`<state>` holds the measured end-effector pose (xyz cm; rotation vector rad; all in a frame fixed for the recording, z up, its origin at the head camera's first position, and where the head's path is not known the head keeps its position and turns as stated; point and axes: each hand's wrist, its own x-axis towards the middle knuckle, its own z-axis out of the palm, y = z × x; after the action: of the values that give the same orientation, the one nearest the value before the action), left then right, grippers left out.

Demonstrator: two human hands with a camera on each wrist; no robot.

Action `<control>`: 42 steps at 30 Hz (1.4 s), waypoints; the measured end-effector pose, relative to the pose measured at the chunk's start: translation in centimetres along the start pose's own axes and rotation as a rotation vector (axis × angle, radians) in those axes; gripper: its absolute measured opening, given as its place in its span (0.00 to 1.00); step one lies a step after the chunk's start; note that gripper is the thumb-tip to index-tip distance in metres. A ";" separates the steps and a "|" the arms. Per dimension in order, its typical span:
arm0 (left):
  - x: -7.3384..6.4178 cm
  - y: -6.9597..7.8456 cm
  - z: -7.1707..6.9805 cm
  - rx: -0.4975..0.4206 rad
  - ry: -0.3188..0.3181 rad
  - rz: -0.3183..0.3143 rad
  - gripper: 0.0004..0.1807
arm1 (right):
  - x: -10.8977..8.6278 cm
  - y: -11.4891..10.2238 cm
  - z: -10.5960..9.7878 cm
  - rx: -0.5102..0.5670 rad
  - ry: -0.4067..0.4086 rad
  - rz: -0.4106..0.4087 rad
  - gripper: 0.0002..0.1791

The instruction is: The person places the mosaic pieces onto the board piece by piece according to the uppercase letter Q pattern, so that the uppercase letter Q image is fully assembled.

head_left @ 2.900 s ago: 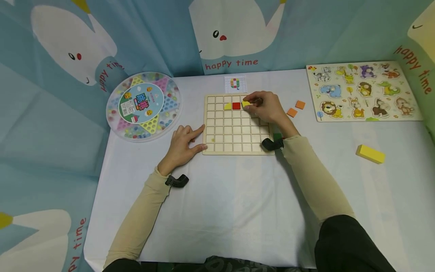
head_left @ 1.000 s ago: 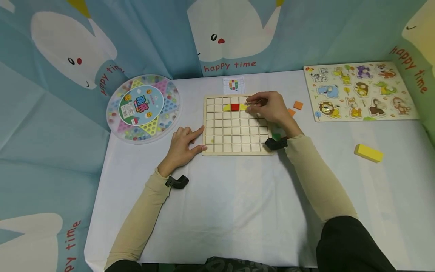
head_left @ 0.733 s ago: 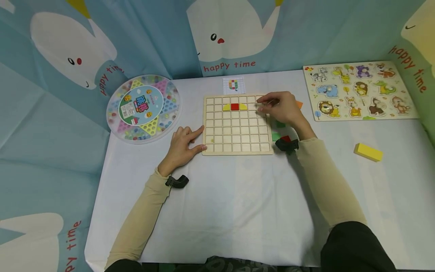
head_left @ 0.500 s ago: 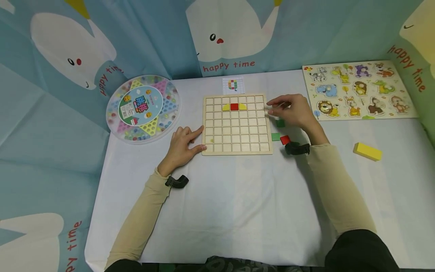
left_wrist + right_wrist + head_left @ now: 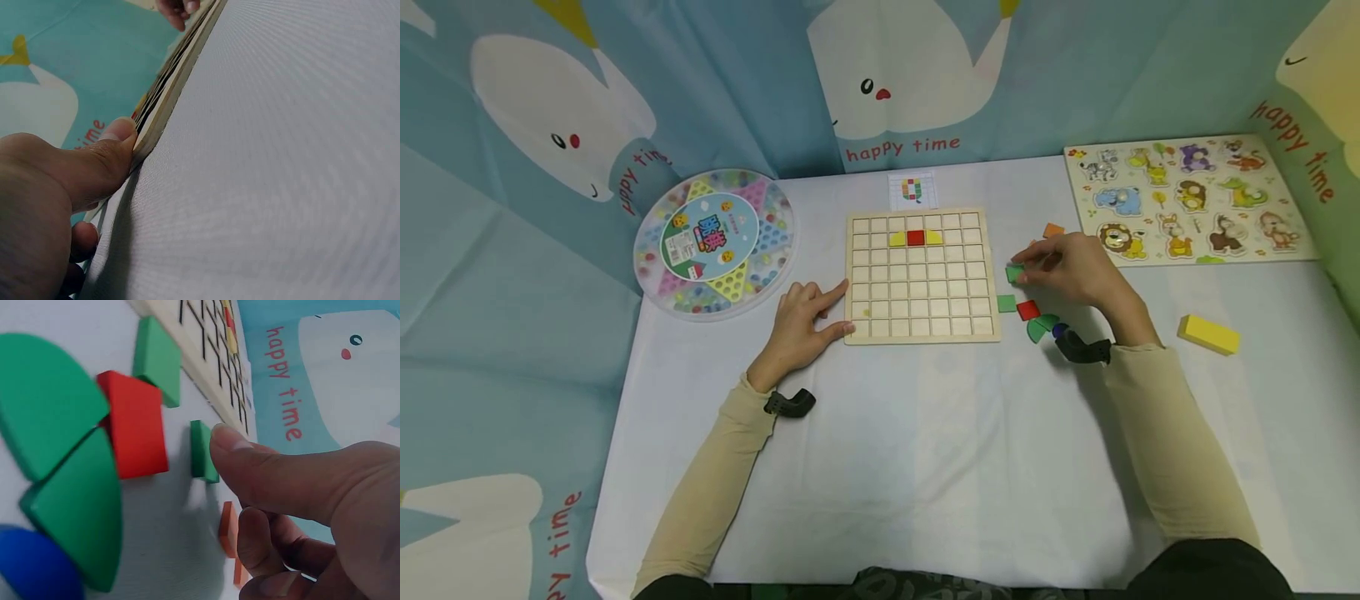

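Note:
My left hand (image 5: 805, 325) rests at the left edge of a wooden grid board (image 5: 925, 343), index finger and thumb spread and touching it. In the left wrist view the thumb (image 5: 103, 165) presses by the board's corner. Right of the board, my right hand (image 5: 1075, 271) pinches a green square tile (image 5: 1014, 273) between thumb and index finger. The right wrist view has that tile at the thumb tip, close to the tablecloth. On the board a red square tile (image 5: 916, 238) sits between two yellow rounded tiles (image 5: 898, 239).
Near the right hand lie another green square (image 5: 1006, 303), a red tile (image 5: 1028, 310), green quarter-round tiles (image 5: 1036, 331), a blue piece (image 5: 1060, 330) and orange tiles (image 5: 1054, 230). Around them are a pattern card (image 5: 913, 202), yellow block (image 5: 1208, 334), animal puzzle (image 5: 1213, 225) and round game box (image 5: 722, 300).
My right hand has let go of the second yellow tile beside the red one, moved right and down off the board, and now pinches a green square. The left hand stays put.

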<state>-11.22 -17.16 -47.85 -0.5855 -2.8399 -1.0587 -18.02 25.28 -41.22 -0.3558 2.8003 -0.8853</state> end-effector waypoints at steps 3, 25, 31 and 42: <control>0.0 0.1 0.0 -0.002 -0.002 -0.003 0.41 | -0.2 0.1 0.3 -0.012 -0.007 0.011 0.15; 0.0 -0.2 0.1 0.001 0.002 -0.001 0.41 | -0.1 0.1 0.7 -0.008 -0.001 0.038 0.13; 0.1 -0.3 0.2 -0.002 0.003 0.001 0.41 | 0.0 0.3 0.9 0.020 -0.018 0.037 0.11; 0.0 -0.3 0.2 0.005 0.004 0.004 0.40 | 0.7 -0.1 1.3 0.129 -0.035 0.082 0.21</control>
<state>-11.34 -17.22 -48.16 -0.5883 -2.8355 -1.0510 -18.37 24.28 -42.26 -0.2329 2.6880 -1.0247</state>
